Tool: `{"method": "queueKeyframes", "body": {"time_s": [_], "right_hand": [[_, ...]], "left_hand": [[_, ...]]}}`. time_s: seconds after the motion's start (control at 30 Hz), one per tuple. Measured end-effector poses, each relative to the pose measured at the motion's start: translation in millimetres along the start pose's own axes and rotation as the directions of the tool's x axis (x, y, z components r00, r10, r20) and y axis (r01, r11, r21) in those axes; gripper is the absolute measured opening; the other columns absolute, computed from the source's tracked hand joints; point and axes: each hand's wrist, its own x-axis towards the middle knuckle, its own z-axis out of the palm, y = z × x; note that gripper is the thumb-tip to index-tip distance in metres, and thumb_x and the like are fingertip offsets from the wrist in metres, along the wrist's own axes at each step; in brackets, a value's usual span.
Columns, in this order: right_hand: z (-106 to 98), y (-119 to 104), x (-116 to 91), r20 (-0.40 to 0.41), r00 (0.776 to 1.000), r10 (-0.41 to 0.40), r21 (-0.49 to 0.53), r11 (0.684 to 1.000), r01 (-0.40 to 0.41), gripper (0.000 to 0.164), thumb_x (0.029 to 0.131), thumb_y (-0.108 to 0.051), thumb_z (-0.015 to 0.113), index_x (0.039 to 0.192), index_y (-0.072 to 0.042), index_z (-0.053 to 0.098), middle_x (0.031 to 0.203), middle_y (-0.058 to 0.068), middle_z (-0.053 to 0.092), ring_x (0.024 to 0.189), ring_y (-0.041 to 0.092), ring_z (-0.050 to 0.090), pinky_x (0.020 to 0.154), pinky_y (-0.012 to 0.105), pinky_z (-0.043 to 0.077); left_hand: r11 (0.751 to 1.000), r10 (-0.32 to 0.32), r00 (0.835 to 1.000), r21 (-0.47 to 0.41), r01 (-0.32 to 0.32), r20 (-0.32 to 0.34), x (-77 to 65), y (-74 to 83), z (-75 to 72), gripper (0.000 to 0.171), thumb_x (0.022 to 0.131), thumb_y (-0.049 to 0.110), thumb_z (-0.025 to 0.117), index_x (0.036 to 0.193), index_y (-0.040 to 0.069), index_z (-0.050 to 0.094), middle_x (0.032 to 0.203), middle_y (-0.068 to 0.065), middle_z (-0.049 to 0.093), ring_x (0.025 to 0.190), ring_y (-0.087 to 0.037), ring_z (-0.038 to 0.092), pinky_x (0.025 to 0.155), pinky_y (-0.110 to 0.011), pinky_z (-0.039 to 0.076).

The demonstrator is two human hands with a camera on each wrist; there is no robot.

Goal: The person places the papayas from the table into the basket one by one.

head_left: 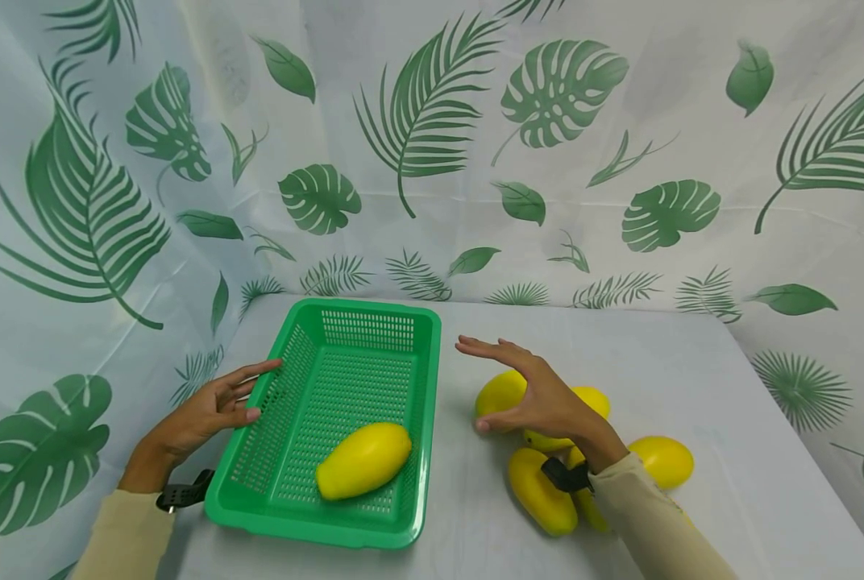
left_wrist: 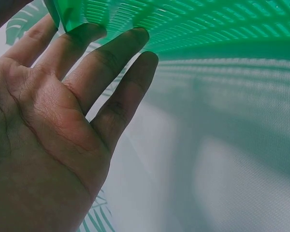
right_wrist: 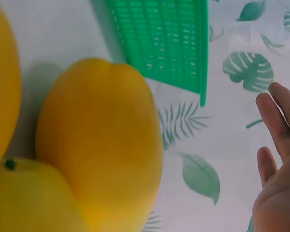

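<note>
A green plastic basket (head_left: 428,419) with perforated walls stands on the left part of the table. One smooth yellow oblong fruit (head_left: 364,461) lies inside it, near the front. My left hand (head_left: 203,411) is at the basket's left rim, its extended fingers touching the rim and outer wall. Several similar fruits sit in a group right of the basket. Over this group hovers my right hand (head_left: 544,399), thumb and fingers spread apart with nothing between them. Nearest to it is a yellow fruit (head_left: 499,395), partly hidden behind the hand; a large fruit (right_wrist: 101,140) fills the right wrist view.
A white cloth (head_left: 751,499) covers the table. Behind and to the left hangs a white curtain (head_left: 461,145) printed with green leaves. Another yellow fruit (head_left: 662,461) lies right of my right wrist, and one fruit (head_left: 543,491) sits in front of it.
</note>
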Motion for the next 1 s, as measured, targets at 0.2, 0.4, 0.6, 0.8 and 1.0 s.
{"method": "queueKeyframes", "body": {"time_s": [0.2, 0.4, 0.6, 0.8, 1.0], "right_hand": [[-5.6, 4.8, -3.8, 0.005, 1.000, 0.022, -0.013, 1.000, -0.022, 0.099, 0.076, -0.022, 0.098, 0.161, -0.034, 0.048, 0.167, -0.012, 0.046, 0.159, 0.019, 0.038, 0.133, 0.062, 0.011], [-8.7, 10.3, -7.1, 0.003, 1.000, 0.029, -0.028, 0.999, -0.029, 0.097, 0.077, -0.029, 0.098, 0.160, -0.032, 0.049, 0.167, -0.010, 0.046, 0.158, 0.021, 0.039, 0.132, 0.064, 0.012], [-12.4, 15.1, -9.4, 0.015, 0.999, 0.049, -0.033, 0.998, -0.048, 0.098, 0.076, -0.024, 0.098, 0.160, -0.031, 0.049, 0.167, -0.009, 0.047, 0.159, 0.025, 0.038, 0.131, 0.065, 0.012], [-14.9, 22.6, -11.0, 0.028, 0.998, 0.047, -0.035, 0.998, -0.046, 0.096, 0.077, -0.019, 0.097, 0.160, -0.028, 0.050, 0.166, -0.009, 0.047, 0.158, 0.029, 0.039, 0.131, 0.066, 0.012], [-17.9, 32.6, -12.6, 0.056, 0.995, 0.079, -0.060, 0.995, -0.076, 0.093, 0.078, -0.022, 0.096, 0.159, -0.030, 0.051, 0.168, -0.008, 0.045, 0.158, 0.031, 0.039, 0.130, 0.068, 0.012]], "left_hand": [[1.000, -0.005, 1.000, -0.007, 0.005, -0.001, -0.4, -2.7, -1.1, 0.072, 0.107, 0.002, 0.056, 0.171, 0.018, 0.026, 0.179, -0.006, 0.019, 0.158, -0.062, 0.002, 0.117, -0.060, 0.040], [1.000, -0.015, 1.000, -0.021, 0.015, -0.019, -0.5, -4.2, -0.4, 0.071, 0.107, 0.002, 0.056, 0.170, 0.019, 0.027, 0.179, -0.007, 0.019, 0.159, -0.060, 0.004, 0.116, -0.073, 0.035], [1.000, -0.007, 1.000, -0.020, 0.007, -0.019, -0.3, -5.3, -0.5, 0.072, 0.107, 0.001, 0.056, 0.170, 0.018, 0.027, 0.179, -0.007, 0.019, 0.159, -0.061, 0.004, 0.115, -0.082, 0.029], [1.000, 0.005, 1.000, -0.006, -0.005, -0.007, -0.1, -4.2, -0.9, 0.072, 0.107, 0.001, 0.056, 0.170, 0.018, 0.026, 0.179, -0.008, 0.019, 0.157, -0.064, 0.002, 0.113, -0.083, 0.028], [1.000, 0.005, 1.000, 0.002, -0.005, -0.004, 0.3, -4.0, -1.1, 0.071, 0.108, 0.002, 0.056, 0.170, 0.017, 0.026, 0.179, -0.008, 0.018, 0.157, -0.065, 0.002, 0.113, -0.082, 0.030]]}}
